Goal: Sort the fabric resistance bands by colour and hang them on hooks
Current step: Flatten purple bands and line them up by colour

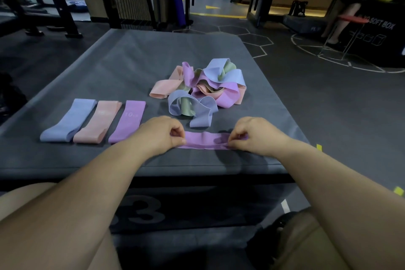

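Left hand: your left hand (163, 136) sits low over the near part of the surface (131, 61). Its fingers (176, 135) are curled in and pinch the left end of the held purple band (206, 143).
Right hand: your right hand (255, 135) mirrors it. Its fingers (235, 138) are bent and pinch the right end of the same band.
Held purple band: it runs left to right between your two hands and is pulled out flat. It lies on or just above the surface near the front edge, and you cannot tell which.
Sorted row: to your left, three bands lie flat side by side, angled slightly. From left to right they are the blue band (69, 121), the peach band (98, 124) and the flat purple band (128, 123). Neighbours are touching or almost touching. The flat purple band carries pale printing that reads "10".
Pile: a tangled pile (201, 87) of blue, purple, peach and pale green bands sits in the middle of the surface, beyond your hands. One blue loop trails out of it towards the held purple band.
Surface: it is a grey padded block, and a large "3" shows on its front face.
Surroundings: the dark floor (252, 37) is marked with hexagon lines. A red-topped stool (352, 19) stands at the far right, next to a black box (381, 28) printed "SOFT BOX".
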Motion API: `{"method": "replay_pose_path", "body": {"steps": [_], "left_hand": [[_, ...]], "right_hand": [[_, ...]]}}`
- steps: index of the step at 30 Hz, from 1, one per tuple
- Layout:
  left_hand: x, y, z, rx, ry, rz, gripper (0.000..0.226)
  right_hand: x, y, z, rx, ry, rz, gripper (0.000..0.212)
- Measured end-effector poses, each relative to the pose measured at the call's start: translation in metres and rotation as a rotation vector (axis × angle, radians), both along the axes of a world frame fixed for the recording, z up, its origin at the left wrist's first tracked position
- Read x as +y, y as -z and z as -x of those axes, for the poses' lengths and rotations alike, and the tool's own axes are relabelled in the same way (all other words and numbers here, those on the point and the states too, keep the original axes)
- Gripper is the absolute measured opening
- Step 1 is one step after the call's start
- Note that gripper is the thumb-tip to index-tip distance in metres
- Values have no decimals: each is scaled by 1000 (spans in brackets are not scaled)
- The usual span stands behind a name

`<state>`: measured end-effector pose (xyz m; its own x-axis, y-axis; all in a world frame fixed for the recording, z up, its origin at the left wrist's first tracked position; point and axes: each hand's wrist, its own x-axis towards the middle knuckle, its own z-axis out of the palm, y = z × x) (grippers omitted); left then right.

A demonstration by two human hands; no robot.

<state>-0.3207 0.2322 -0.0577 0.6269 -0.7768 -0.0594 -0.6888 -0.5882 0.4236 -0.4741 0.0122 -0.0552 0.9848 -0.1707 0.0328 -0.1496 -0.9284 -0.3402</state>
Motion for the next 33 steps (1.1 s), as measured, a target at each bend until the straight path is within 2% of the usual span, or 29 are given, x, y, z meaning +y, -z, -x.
{"method": "replay_pose_path", "body": {"steps": [3,5,8,11,15,18,21,24,27,33], "left_hand": [[0,0,0,-24,8,-17,9],[-1,0,0,-29,8,-22,7],[-2,0,2,-40,15,-23,7],[-5,-1,6,-69,26,8,5],[-10,2,15,-123,18,136,4],[-14,3,23,-115,70,268,12],[-18,8,31,-76,164,258,14],[-22,16,36,-139,171,158,11],[-28,20,39,-212,69,136,28],[-37,20,45,-230,-75,160,39]], "right_hand": [[1,1,-1,11,6,-42,9],[1,-1,-2,-9,67,-160,4],[0,-5,-3,-44,155,-345,17],[-5,-6,-2,-44,181,-533,11],[-13,-2,-2,-71,209,-720,12],[-14,-1,-3,-103,241,-829,18],[-14,0,-1,-105,263,-873,19],[-17,1,0,-100,273,-845,26],[-20,2,-2,-59,258,-741,40],[-19,-7,4,43,249,-705,28]]}}
